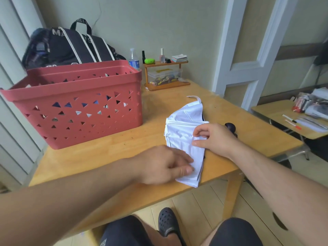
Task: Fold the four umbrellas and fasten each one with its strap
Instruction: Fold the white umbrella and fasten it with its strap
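Note:
A white umbrella (pixel 182 132) lies collapsed on the wooden table (pixel 110 157), its canopy flattened into loose pleats. Its white strap (pixel 194 98) trails off the far end, unfastened. The dark handle (pixel 230 127) pokes out behind my right hand. My left hand (pixel 165 166) pinches the near edge of the canopy between thumb and fingers. My right hand (pixel 214 139) grips the canopy's right side at its middle. Dark and white shapes show through the holes of the red basket (pixel 78 107); I cannot tell what they are.
The red perforated basket stands at the table's left. Behind it are a black backpack (pixel 71 47), a water bottle (pixel 134 59) and a small wooden shelf (pixel 166 75) with bottles and a clear box. A second desk (pixel 276 112) with pens stands at the right.

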Demonstrator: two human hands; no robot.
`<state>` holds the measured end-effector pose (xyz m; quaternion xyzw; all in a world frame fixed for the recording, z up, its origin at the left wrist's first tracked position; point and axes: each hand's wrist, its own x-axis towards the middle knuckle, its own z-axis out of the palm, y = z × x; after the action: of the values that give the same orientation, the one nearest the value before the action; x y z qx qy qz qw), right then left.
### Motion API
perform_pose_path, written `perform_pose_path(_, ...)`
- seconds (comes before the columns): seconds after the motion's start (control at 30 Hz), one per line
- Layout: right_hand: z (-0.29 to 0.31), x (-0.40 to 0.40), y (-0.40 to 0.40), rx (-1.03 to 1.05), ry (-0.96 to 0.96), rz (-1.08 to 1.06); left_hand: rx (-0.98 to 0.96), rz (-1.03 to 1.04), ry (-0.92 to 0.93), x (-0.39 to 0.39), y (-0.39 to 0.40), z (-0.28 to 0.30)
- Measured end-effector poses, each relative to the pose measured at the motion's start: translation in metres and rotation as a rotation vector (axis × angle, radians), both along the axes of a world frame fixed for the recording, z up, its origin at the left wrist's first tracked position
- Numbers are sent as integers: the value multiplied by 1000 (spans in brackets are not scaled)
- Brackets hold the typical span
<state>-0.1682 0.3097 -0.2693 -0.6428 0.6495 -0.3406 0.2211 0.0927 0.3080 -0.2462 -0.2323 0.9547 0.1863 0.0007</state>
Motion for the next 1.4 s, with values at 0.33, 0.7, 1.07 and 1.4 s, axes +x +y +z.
perform_pose_path(0.33,7,3,29,120,305,70,-239,216,-209,-22,-31,-10)
perform_pose_path(0.7,20,30,21,-225,316,-156,-132,217,-296,-21,-24,-19)
perform_pose_path(1.07,-8,40,44,277,636,120,123,593,289,-16,-95,51)
perform_pose_path(1.4,-6,41,51,157,578,94,388,886,284,-117,-159,45)
